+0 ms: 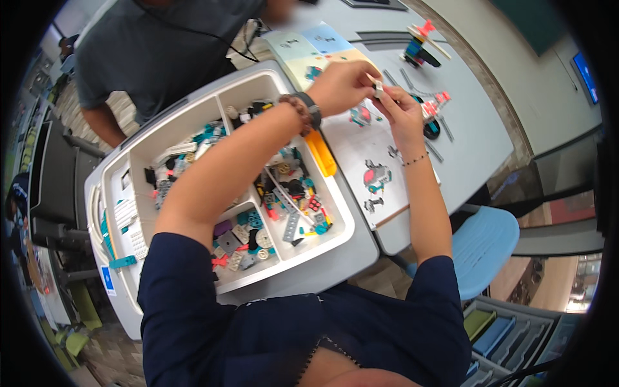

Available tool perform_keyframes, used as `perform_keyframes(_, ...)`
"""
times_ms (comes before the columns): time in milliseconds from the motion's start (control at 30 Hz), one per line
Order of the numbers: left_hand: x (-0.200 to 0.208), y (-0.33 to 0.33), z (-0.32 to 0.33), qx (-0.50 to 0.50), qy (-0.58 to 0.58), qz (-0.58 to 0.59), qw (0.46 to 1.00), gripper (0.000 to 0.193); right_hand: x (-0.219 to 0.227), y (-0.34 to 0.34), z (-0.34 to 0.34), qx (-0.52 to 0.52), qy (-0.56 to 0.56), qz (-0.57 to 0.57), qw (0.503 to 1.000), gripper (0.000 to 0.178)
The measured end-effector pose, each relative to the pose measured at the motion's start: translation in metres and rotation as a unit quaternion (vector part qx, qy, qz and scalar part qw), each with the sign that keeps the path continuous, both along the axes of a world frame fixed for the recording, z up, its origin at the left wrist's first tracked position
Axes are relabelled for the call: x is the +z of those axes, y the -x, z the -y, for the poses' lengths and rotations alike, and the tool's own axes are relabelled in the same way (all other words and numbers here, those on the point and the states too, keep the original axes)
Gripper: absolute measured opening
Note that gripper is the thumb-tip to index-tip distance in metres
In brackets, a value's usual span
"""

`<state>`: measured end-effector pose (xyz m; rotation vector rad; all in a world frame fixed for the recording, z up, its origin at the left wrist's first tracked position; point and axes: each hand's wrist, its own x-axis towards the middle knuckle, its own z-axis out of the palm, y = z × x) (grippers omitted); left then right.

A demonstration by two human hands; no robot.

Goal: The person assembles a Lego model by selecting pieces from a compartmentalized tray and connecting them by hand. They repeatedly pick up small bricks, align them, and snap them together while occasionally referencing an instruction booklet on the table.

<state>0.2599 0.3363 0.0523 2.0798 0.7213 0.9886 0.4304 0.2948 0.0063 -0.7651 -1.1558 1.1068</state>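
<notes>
My left hand [342,88], reaching across the parts bin with a dark watch on its wrist, pinches a small light-coloured building piece [378,90]. The fingers of my right hand [403,119] close on the same piece from the other side. Both hands are over an open picture booklet [348,145] showing grey, teal and coral models. Just beyond my right hand lies a partly hidden coral and black brick build [432,113]. Finger overlap hides the exact shape of the held piece.
A white divided bin [348,222] holds many loose bricks, with a yellow tray [320,153] at its right side. Grey rods [447,129] and another brick model [419,48] lie on the table. Opposite sits a person in grey [167,51]. A blue chair [487,248] stands right.
</notes>
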Motion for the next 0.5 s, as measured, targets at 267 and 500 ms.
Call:
perform_keyframes(267,0.012,0.004,0.007,0.028,-0.096,-0.078,0.992,0.021,0.01,-0.007,0.003,0.018,0.001,0.008,1.0,0.02)
perform_keyframes(500,0.056,0.064,0.081,-0.003,-0.156,-0.19,0.969,0.028,0.002,-0.017,-0.004,-0.053,-0.006,0.061,0.997,0.023)
